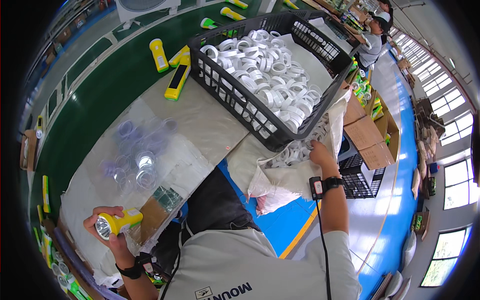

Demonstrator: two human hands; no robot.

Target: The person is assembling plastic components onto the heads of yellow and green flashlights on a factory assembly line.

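Lying below and to the left of the left grip (117, 244), yellow and green flashlights (65, 276) are gathered at the edge of view. In the left grip itself, a yellow flashlight (121, 223) is held, fingers closed around its head and lamp face turned outward. No white ring can be made out around that face, so this piece is judged unfinished; whether a clear cover is fitted cannot be told.

Above the left grip, a pile of clear covers (142, 167) is spread loose on the tabletop (196, 120). Farther above, two more flashlights (158, 55) (178, 80) are set down; their lamp ends are too small to be judged. Between the two grips, dark lettering and a small printed patch are carried on the grey shirt (225, 257).

Above and left of the right grip (321, 154), a black crate (283, 142) is heaped with white rings (270, 75). Just beside the right grip, more rings (294, 153) are held in a pale sack (282, 180). The right grip's fingers are lowered among them; whether one is pinched cannot be told. By the number of loose rings and covers, much is judged left. Right of this grip, no writing can be read on the cardboard box (367, 137).
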